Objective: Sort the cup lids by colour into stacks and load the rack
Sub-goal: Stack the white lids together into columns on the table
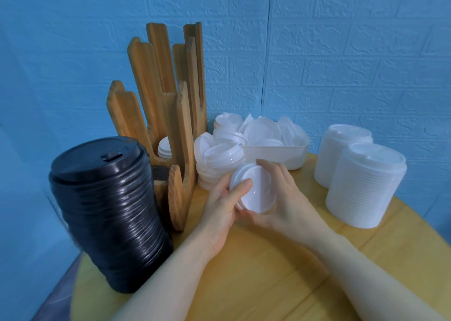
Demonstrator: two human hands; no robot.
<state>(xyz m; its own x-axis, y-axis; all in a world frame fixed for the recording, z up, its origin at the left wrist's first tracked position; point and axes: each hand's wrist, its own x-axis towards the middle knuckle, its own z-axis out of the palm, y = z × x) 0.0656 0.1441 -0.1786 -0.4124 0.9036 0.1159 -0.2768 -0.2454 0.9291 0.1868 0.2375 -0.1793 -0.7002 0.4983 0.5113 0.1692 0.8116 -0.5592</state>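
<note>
While both hands close round a small clutch of white lids (253,193) held just above the table (268,272), the grip looks loose enough to let one slide out: the left hand (219,213) curls under the near edge with its thumb laid across the top lid, and the right hand (280,198) cups the far side with fingers bent round the rim. A slip there would probably send lids into the leaning white pile (214,164) just beyond, which already sits crooked beside the wooden rack (170,106) and could topple. The tall black stack (109,213) also bows to one side near the table's edge, so a nudge from the left forearm might spill it.

How many lids the hands hold is hard to tell, as the fingers cover the edges. The rack's lower slots are mostly hidden; one white stack (164,147) and something dark show through. The white tub (275,154) of loose lids hides its own depth, and two neat white stacks (361,181) stand at right.
</note>
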